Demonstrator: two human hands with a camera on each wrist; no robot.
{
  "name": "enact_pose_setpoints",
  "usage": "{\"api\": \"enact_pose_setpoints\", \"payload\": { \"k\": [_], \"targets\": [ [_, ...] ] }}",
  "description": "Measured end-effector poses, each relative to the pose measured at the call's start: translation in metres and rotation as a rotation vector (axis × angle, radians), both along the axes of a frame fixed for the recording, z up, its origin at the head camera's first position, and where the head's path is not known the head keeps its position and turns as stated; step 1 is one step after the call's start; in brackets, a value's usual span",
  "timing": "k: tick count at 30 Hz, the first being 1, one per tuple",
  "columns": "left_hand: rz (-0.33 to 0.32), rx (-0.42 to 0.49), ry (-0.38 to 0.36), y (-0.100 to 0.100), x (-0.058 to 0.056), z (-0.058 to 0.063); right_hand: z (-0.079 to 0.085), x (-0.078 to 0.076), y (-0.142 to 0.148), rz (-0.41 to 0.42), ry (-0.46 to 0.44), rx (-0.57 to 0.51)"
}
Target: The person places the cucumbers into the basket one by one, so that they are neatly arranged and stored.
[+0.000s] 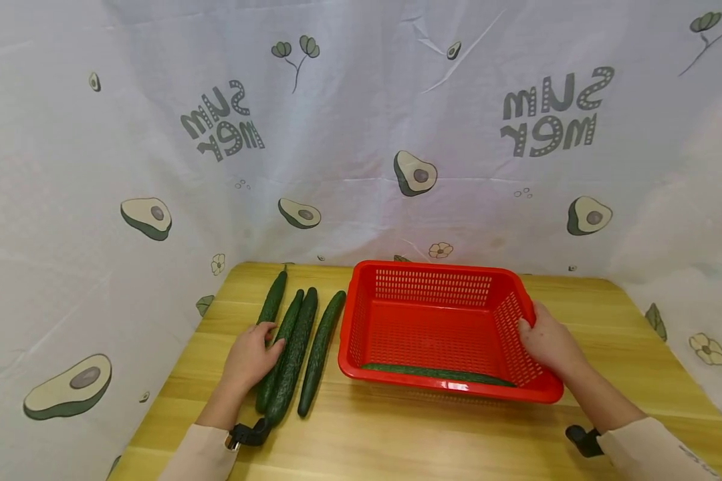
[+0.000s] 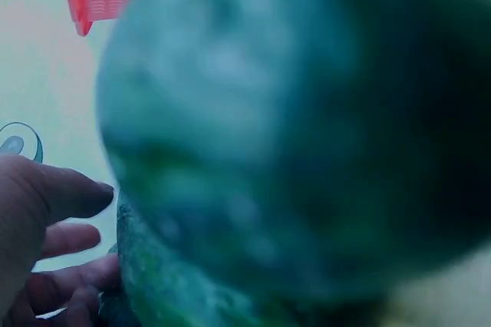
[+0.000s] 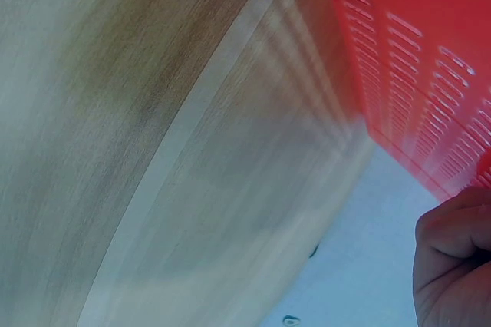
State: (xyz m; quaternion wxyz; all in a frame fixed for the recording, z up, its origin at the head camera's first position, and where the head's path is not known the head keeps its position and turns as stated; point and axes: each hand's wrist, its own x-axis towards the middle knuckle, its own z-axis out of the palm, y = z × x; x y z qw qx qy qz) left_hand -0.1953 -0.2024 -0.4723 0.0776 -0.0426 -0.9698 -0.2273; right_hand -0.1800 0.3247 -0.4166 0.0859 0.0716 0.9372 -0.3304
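Basket (image 1: 427, 327), rectangular, red slotted plastic, is located over the yellow wood-grain table (image 1: 433, 441). One long dark-green cucumber (image 1: 439, 373) lies inside, along its six o'clock wall. Right hand (image 1: 550, 339) grips the rim at three o'clock, thumb inside. Four further long dark-green cucumbers (image 1: 293, 361) lie lengthwise on the table at the basket's nine o'clock. Left hand (image 1: 251, 355) is over the nine o'clock side of that group, thumb parted from loosely bent fingers; contact cannot be confirmed.

The right hand (image 3: 453, 258) gripped a slotted red basket (image 3: 418, 74).
A pale strip (image 3: 176, 143) crossed the wood-grained tabletop (image 3: 253, 166), with a pale sheet (image 3: 376, 227) beyond its edge.
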Motion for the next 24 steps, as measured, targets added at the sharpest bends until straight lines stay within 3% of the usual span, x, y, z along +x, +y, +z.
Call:
{"api": "enact_pose_setpoints", "payload": {
  "k": [5, 11, 17, 24],
  "targets": [
    [0.007, -0.110, -0.026, -0.0011, 0.0015, 0.0014, -0.0016, -0.0004, 0.0002, 0.001, 0.005, -0.001],
    [0.001, -0.148, -0.059, -0.0012, 0.0031, 0.0016, -0.0005, 0.0002, 0.0005, -0.010, -0.007, -0.021],
    [-0.003, -0.068, -0.096, -0.0036, 0.0009, -0.0011, -0.0001, 0.0008, -0.0001, -0.010, -0.015, -0.035],
    [0.021, 0.122, -0.138, -0.0041, -0.0012, 0.0035, -0.0005, 0.0010, -0.0003, -0.014, -0.009, -0.034]
  ]
}}
